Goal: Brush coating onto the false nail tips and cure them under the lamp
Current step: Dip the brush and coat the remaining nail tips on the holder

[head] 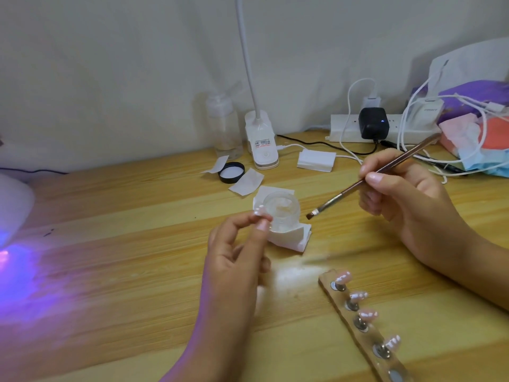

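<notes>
My left hand (237, 255) pinches a small stand carrying a pearly false nail tip (259, 212) between thumb and forefinger, just in front of an open clear jar of gel (282, 209) that stands on a folded white wipe. My right hand (399, 194) holds a thin brown brush (366, 180) like a pen, its flat bristle end hanging in the air just right of the jar. A wooden holder strip (358, 323) at the lower right carries several more pink nail tips on metal studs. The curing lamp (13, 205) at the far left casts violet light onto the table.
Behind the jar lie its black lid (232, 173), loose white wipes and a wipe stack (316, 160). A clear pump bottle (224, 128) and a white clip lamp (261, 142) stand at the back. A power strip (385, 130), tangled cables and face masks fill the back right.
</notes>
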`<action>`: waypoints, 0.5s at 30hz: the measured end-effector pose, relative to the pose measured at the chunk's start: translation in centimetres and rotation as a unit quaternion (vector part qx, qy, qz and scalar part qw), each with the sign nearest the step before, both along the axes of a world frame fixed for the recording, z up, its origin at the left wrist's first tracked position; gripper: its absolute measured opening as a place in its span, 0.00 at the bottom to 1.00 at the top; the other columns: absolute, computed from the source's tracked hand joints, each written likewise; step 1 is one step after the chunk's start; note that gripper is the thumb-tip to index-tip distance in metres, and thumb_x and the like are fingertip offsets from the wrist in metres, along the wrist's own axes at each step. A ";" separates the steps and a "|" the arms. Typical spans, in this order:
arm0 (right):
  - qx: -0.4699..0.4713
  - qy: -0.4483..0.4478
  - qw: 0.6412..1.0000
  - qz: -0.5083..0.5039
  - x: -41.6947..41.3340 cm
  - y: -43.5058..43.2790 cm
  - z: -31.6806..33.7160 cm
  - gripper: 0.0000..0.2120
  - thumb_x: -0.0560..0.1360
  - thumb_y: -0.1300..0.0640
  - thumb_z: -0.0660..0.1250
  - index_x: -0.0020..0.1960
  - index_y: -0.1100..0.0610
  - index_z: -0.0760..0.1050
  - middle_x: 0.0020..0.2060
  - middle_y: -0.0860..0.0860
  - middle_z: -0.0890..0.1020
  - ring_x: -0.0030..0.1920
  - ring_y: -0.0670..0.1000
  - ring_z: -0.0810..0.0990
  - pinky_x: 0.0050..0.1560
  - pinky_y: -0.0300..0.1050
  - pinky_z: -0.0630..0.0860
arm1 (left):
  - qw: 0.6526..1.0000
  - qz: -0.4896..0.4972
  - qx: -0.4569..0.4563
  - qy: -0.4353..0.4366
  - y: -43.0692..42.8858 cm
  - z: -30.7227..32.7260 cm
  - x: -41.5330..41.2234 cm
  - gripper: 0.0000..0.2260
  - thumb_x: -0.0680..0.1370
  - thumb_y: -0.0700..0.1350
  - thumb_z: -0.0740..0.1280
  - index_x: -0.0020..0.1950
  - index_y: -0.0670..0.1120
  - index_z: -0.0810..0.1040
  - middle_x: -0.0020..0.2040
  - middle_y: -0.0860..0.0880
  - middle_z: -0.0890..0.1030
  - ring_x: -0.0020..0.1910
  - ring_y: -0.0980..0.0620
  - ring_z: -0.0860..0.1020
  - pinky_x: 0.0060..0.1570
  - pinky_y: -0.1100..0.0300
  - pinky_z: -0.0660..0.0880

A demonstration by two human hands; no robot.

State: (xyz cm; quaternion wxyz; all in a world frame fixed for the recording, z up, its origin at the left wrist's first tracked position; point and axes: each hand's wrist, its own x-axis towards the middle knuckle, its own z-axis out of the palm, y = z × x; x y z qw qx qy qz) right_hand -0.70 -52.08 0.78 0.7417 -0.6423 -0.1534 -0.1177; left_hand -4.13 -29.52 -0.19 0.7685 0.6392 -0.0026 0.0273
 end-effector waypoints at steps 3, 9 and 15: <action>-0.009 -0.012 1.000 -0.007 -0.1 0.1 0.1 0.10 0.75 0.62 0.61 0.46 0.50 0.79 0.31 0.49 0.74 0.34 0.47 0.71 0.34 0.37 0.71 | 0.998 0.033 -0.045 0.017 0.2 0.2 0.3 0.03 0.71 0.55 0.71 0.44 0.62 0.81 0.43 0.61 0.79 0.29 0.63 0.72 0.31 0.66 0.68; -0.067 -0.014 0.998 0.010 -0.6 0.5 0.2 0.14 0.74 0.63 0.56 0.52 0.57 0.79 0.40 0.52 0.82 0.43 0.50 0.79 0.40 0.39 0.75 | 0.998 -0.025 -0.061 0.013 0.0 0.5 0.2 0.07 0.77 0.52 0.63 0.43 0.62 0.80 0.45 0.61 0.84 0.45 0.50 0.85 0.36 0.64 0.79; -0.135 -0.032 0.990 0.002 -1.1 1.0 -0.1 0.12 0.76 0.63 0.59 0.53 0.60 0.79 0.38 0.53 0.82 0.40 0.47 0.78 0.40 0.40 0.74 | 0.996 -0.063 -0.049 0.033 -0.5 0.8 -0.1 0.06 0.78 0.53 0.61 0.45 0.59 0.78 0.46 0.58 0.85 0.48 0.47 0.85 0.40 0.62 0.81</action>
